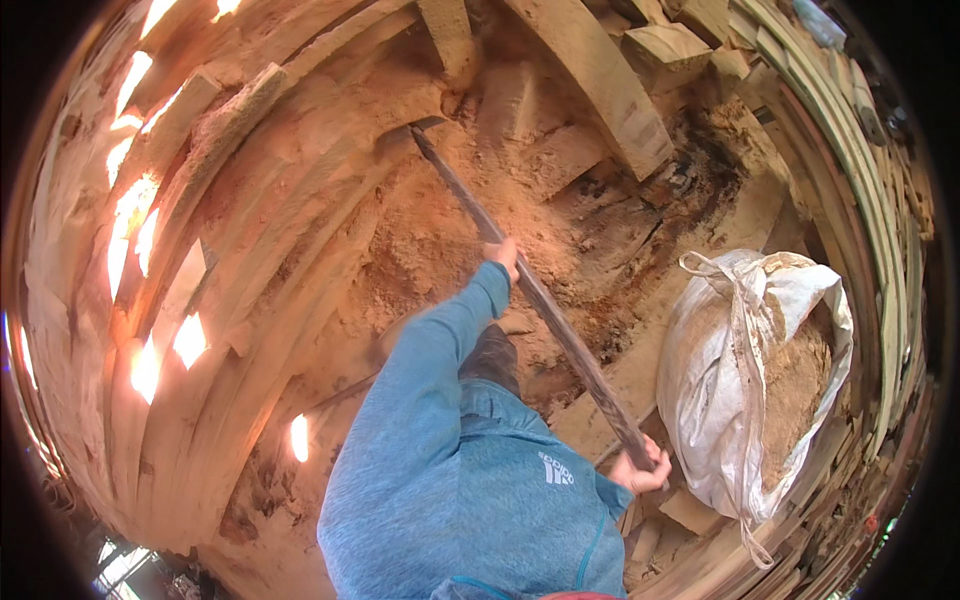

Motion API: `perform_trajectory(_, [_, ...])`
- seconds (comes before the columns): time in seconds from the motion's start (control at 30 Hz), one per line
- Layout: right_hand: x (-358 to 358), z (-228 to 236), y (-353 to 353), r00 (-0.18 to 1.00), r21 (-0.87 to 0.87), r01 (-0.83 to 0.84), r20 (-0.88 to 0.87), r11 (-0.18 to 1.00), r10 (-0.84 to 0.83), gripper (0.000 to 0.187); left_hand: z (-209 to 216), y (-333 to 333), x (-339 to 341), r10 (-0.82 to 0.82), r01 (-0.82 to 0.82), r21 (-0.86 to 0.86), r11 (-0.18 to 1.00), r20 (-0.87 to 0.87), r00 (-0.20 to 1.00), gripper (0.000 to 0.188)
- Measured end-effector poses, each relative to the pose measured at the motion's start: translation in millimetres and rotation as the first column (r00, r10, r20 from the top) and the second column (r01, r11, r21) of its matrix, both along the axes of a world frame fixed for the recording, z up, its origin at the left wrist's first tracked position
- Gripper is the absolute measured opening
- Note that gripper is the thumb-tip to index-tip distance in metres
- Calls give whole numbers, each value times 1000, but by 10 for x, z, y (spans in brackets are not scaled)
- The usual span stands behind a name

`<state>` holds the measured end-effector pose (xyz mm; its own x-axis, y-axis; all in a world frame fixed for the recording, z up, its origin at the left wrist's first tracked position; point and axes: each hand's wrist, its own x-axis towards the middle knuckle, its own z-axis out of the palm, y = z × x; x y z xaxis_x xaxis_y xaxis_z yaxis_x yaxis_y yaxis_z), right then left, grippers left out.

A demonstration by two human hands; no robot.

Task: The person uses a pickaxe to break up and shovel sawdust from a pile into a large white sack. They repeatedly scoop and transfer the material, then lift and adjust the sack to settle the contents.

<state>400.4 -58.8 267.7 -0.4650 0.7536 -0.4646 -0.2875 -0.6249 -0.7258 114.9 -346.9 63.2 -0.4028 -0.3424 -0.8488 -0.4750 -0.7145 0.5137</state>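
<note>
A hoe (pixel 560 325) with a long, dark wooden handle slants across the middle of the view. My left hand (pixel 503 257) is closed around the handle partway along. Lower right, my right hand (pixel 642 468) grips the handle near its end. The thin blade (pixel 428 123) rests at the far end in loose orange-brown sawdust (pixel 400 240), its lower edge partly hidden. To the right of my right hand stands a white woven sack (pixel 700 390), its mouth open, with brown sawdust (pixel 797 385) showing inside.
Sawdust-covered boards (pixel 240 300) lie along the left, with bright light patches between them. A thick plank (pixel 600 85) slopes down at the far side, beside a dark hollow (pixel 700 165). Stacked timber strips (pixel 885 260) line the right.
</note>
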Motion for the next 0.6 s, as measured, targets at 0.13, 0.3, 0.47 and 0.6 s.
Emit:
perform_trajectory(0.13, [168, 454, 368, 995, 139, 95, -56, 986, -88, 27, 218, 359, 283, -114, 125, 214, 969, -64, 991, 17])
perform_trajectory(0.3, [109, 600, 470, 983, 235, 92, -176, 968, -50, 29, 401, 381, 284, -101, 123, 333, 935, -82, 991, 10])
perform_trajectory(0.47, [-366, 244, -44, 978, 47, -50, -198, 998, 58, 26, 364, -289, -317, -37, 78, 202, 976, -200, 979, 12])
perform_trajectory(0.6, [-1094, 158, -424, 933, 82, -257, -239, 963, 269, 23, 221, -822, -861, 64, -45, 133, 990, -147, 987, 15])
